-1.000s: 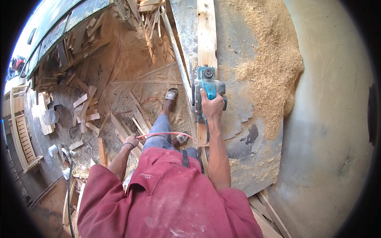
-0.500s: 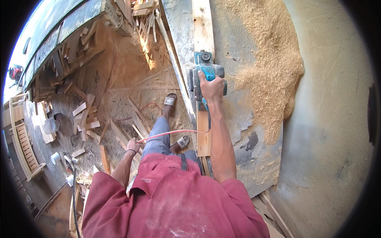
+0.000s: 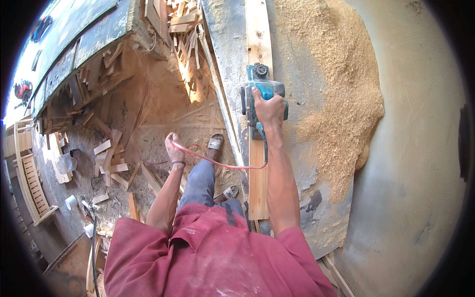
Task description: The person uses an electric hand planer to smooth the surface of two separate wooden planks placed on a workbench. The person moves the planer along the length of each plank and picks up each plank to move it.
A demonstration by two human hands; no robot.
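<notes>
My right hand [image 3: 270, 110] is wrapped round the handle of a blue electric planer [image 3: 267, 90], which rests on a long pale board [image 3: 258, 180]. The board lies lengthwise on a grey worktop [image 3: 292, 143] and shows both ahead of the planer and behind it. From the planer's rear a red power cord [image 3: 225, 166] loops left across my leg to my left hand [image 3: 174, 147]. That hand is closed on the cord, held out over the floor left of the worktop. The planer's underside is hidden.
A thick heap of wood shavings [image 3: 346, 109] covers the worktop's right side, beside a plain wall [image 3: 415, 148]. Offcuts [image 3: 111, 153] litter the floor at left. More scrap wood [image 3: 183, 22] is piled at the far end, near a raised bench [image 3: 96, 42]. A slatted wooden frame [image 3: 34, 183] stands far left.
My left hand has moved forward and up with the cord. The planer stays at nearly the same place in view, while more of the board's near end shows behind it.
</notes>
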